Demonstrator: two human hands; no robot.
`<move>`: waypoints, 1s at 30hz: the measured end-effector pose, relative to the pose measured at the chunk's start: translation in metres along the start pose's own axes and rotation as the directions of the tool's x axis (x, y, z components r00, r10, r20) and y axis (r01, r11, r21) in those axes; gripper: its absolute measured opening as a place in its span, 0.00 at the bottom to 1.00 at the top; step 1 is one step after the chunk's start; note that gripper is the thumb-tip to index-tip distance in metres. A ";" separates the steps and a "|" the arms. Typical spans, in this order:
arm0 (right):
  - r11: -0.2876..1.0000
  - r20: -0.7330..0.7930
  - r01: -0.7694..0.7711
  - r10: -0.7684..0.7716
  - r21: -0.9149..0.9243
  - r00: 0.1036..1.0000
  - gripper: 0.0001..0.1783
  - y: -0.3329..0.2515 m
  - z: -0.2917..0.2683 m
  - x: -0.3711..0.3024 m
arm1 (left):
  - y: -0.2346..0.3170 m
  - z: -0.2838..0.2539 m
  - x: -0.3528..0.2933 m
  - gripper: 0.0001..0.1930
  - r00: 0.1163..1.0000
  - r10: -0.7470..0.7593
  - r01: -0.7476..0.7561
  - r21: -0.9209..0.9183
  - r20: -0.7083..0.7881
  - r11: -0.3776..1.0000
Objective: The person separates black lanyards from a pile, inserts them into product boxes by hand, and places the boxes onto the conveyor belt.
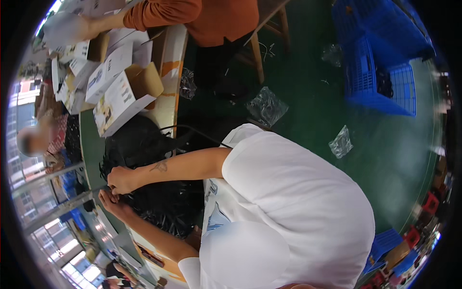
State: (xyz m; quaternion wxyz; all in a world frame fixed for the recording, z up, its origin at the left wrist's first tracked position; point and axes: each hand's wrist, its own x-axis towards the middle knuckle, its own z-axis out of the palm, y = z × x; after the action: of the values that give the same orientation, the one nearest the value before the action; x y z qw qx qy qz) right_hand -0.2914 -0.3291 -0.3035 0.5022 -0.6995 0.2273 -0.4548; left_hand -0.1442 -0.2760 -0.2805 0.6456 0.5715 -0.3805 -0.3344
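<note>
the black heap point(166, 204) lies on the table point(166, 91) just in front of the person, under and between the two forearms; some of it looks shiny and loosely tangled, but it is too dark to tell its pieces apart; at its far edge the right hand point(122, 180) and the left hand point(113, 203) are close together, fingertips nearly meeting; the right hand is balled with its knuckles up, the left has its fingers bent in; something small and dark shows between them, though i cannot tell what it is or whether either hand is clamped on it; a black cable point(185, 126) curves from the heap toward the sleeve of the white shirt point(308, 183); just beyond the heap stands an open white box point(118, 110), its brown flaps spread, with more white boxes point(108, 72) crowded behind it; a co-worker in an orange-brown top point(224, 21) reaches an arm over those boxes; near this person is a wooden stool point(257, 60); on the green floor point(308, 108) lie a crumpled clear bag point(267, 106) and a smaller clear wrapper point(341, 142), with blue crates point(361, 86) well apart from the hands.
</note>
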 end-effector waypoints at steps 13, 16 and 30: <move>0.957 0.062 0.050 -0.033 -0.284 0.998 0.12 -0.026 -0.008 -0.002 | 0.015 0.010 -0.039 0.09 0.974 0.119 -0.170 0.271 0.194 0.948; 0.940 0.220 0.177 -0.114 -0.293 0.969 0.12 -0.020 -0.019 -0.009 | 0.012 0.016 -0.033 0.09 0.975 0.182 -0.215 0.329 0.129 0.919; 0.990 0.398 0.098 -0.052 -0.097 0.916 0.07 -0.029 -0.061 0.023 | 0.020 0.032 -0.017 0.10 0.928 0.367 -0.329 0.314 -0.066 0.890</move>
State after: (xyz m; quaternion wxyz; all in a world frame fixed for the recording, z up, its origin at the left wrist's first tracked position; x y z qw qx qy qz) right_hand -0.3369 -0.3659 -0.2630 0.4787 -0.8127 0.1205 -0.3097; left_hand -0.1804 -0.2746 -0.2606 0.6241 0.6040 -0.4819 -0.1160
